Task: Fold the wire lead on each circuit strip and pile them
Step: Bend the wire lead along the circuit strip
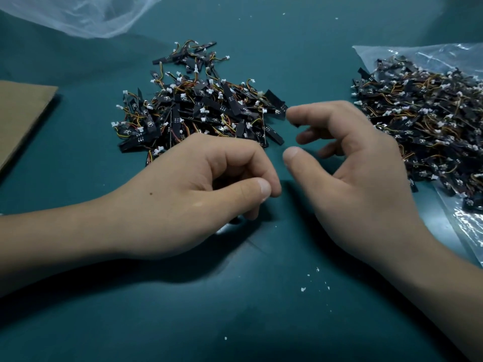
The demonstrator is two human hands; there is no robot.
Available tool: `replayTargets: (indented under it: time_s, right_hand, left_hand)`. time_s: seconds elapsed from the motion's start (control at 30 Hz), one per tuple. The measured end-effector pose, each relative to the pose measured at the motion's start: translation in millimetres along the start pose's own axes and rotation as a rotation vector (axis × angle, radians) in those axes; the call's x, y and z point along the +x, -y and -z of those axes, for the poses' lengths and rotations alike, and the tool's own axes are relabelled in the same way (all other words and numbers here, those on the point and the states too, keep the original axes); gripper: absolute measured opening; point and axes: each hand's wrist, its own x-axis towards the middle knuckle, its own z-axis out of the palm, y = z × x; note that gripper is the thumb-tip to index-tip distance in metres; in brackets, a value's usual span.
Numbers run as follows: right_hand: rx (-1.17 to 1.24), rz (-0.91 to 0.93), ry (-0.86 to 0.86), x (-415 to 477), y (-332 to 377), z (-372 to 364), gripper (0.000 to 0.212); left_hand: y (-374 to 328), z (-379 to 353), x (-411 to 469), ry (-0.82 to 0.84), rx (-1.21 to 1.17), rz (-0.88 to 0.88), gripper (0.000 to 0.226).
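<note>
A loose pile of black circuit strips with coloured wire leads and white connectors lies on the teal table, just beyond my hands. A second, bigger heap of strips rests on a clear plastic bag at the right. My left hand hovers in front of the pile with its fingers curled and thumb against the index tip. A dark circuit strip with a white end peeks out under the lower fingers. My right hand is spread and relaxed between the two heaps, index finger pointing at the pile's right edge, holding nothing.
The clear plastic bag under the right heap reaches to the right edge. A brown cardboard sheet lies at the left and a crumpled clear plastic sheet at the top left. Small white crumbs dot the table near me.
</note>
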Motion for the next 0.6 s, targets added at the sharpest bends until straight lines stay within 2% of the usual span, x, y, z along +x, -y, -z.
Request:
replayTargets:
  time_s: [0.1, 0.37, 0.6]
  right_hand:
    - [0.091, -0.006, -0.061, -0.8, 0.3, 1.1, 0.020]
    - [0.252, 0.030, -0.131, -1.9, 2.6, 3.2, 0.017]
    - [0.229, 0.115, -0.030, -6.3, 5.3, 4.4, 0.016]
  left_hand:
    - [-0.3, -0.3, 0.3, 0.000, 0.001, -0.003, 0.013]
    - [1.4, 0.0, 1.1, -0.025, -0.029, 0.008, 0.011]
    - [3.8, 0.3, 2.1, -0.055, -0.063, 0.009, 0.036]
